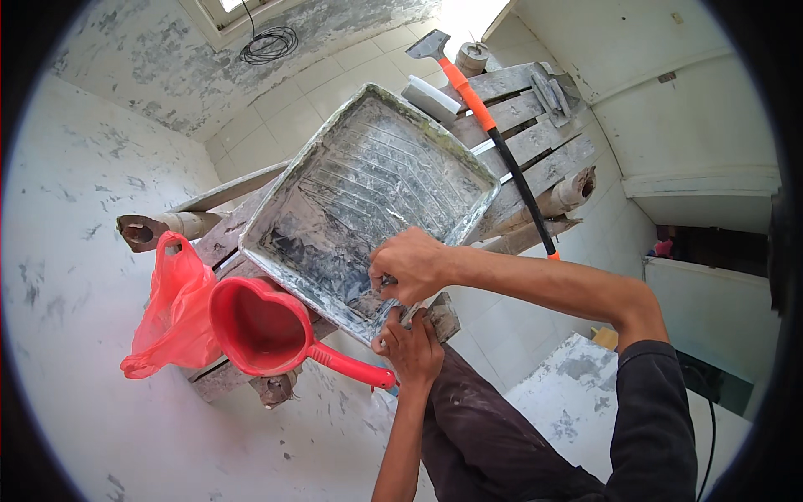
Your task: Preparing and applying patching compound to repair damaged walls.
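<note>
Paint tray: probably light, stiff; grasp by rim. Left hand, right hand: curled at near corner, cannot tell if gripping.

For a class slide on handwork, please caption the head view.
Right hand over a ridged, crusted tray, left hand at its near corner, red dipper alongside.

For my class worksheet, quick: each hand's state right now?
Left hand: at the near rim of the paint tray; open or closed unclear.
Right hand: closed over the tray; anything held cannot be made out.
</note>
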Action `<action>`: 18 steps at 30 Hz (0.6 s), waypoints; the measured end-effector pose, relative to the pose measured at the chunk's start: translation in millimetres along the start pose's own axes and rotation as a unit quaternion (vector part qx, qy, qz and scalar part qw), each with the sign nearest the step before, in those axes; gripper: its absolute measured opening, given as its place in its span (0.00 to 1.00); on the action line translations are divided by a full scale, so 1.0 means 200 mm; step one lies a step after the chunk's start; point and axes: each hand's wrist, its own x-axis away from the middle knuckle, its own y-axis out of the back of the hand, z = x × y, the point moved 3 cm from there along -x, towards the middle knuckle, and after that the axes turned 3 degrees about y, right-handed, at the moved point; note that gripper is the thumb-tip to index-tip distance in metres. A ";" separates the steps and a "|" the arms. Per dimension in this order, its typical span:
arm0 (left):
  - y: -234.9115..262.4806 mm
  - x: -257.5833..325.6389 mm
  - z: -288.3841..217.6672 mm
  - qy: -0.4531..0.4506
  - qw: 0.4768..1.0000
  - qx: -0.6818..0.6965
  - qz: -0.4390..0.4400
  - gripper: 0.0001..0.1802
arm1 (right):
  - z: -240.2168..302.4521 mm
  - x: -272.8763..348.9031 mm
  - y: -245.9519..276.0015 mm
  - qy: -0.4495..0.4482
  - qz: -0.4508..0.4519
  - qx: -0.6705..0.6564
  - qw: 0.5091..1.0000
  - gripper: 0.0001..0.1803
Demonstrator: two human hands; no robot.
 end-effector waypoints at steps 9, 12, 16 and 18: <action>0.01 0.00 -0.01 -0.002 1.000 -0.004 0.005 0.13 | 0.01 -0.07 0.08 -0.020 -0.044 0.042 0.998 0.11; 0.01 0.00 0.00 -0.006 1.000 -0.002 0.004 0.13 | 0.06 -0.12 0.07 -0.006 -0.037 0.029 0.999 0.10; 0.01 0.01 0.01 -0.001 1.000 -0.001 0.000 0.12 | 0.12 -0.06 0.21 0.009 -0.033 -0.067 0.997 0.10; 0.01 0.00 0.00 0.001 1.000 -0.005 0.003 0.12 | 0.09 -0.04 0.25 0.012 -0.058 -0.038 0.998 0.10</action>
